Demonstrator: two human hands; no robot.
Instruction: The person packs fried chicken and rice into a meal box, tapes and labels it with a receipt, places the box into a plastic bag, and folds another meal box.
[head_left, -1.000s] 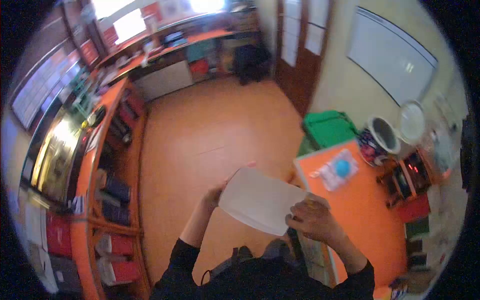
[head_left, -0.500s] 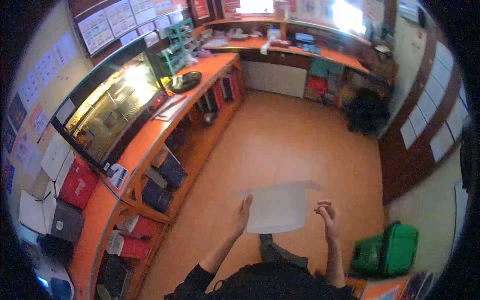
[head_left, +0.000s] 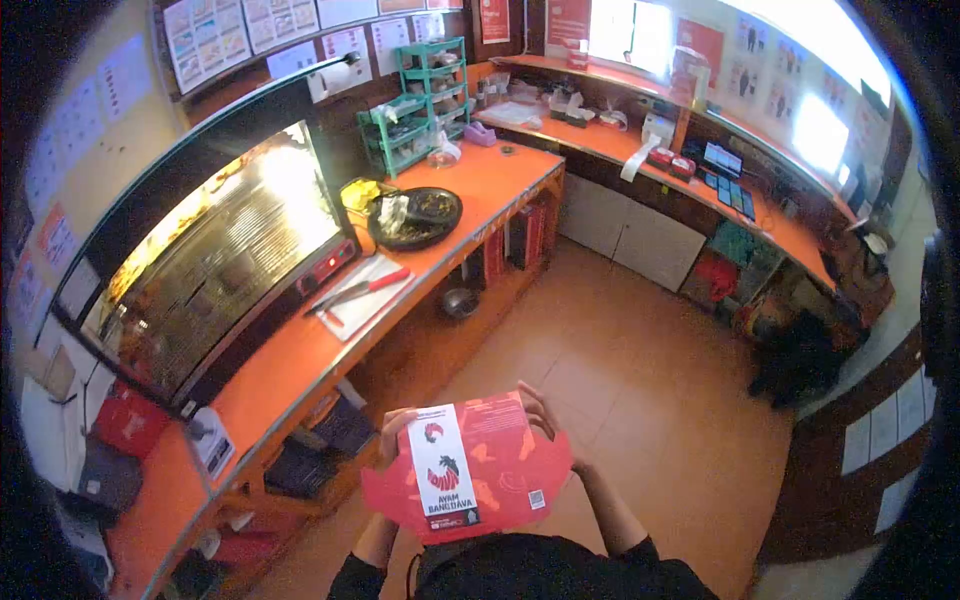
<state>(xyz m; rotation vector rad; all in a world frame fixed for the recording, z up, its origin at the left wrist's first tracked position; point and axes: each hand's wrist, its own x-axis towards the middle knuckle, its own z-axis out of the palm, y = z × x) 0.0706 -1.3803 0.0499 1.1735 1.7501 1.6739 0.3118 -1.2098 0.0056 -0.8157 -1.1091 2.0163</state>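
Observation:
A red cardboard food box (head_left: 500,460), printed with a white panel reading "Ayam Bang Dava", is between my two hands in front of my body. My left hand (head_left: 394,436) grips its upper left edge, with part of the fingers behind the card. At the upper right edge, my right hand (head_left: 540,410) has its fingers curled over the box. Side flaps of the box stick out to the left and right.
An orange counter (head_left: 262,370) runs along the left, with a lit glass display warmer (head_left: 230,260). On it lie a red-handled knife (head_left: 375,287) on a white cutting board (head_left: 362,312), and a black round tray (head_left: 425,215). A green rack (head_left: 432,75) stands behind.
The box, earlier showing a pale blank side, now shows its red printed side. My right hand has moved from apart onto it. The view has turned, bringing the left counter closer.

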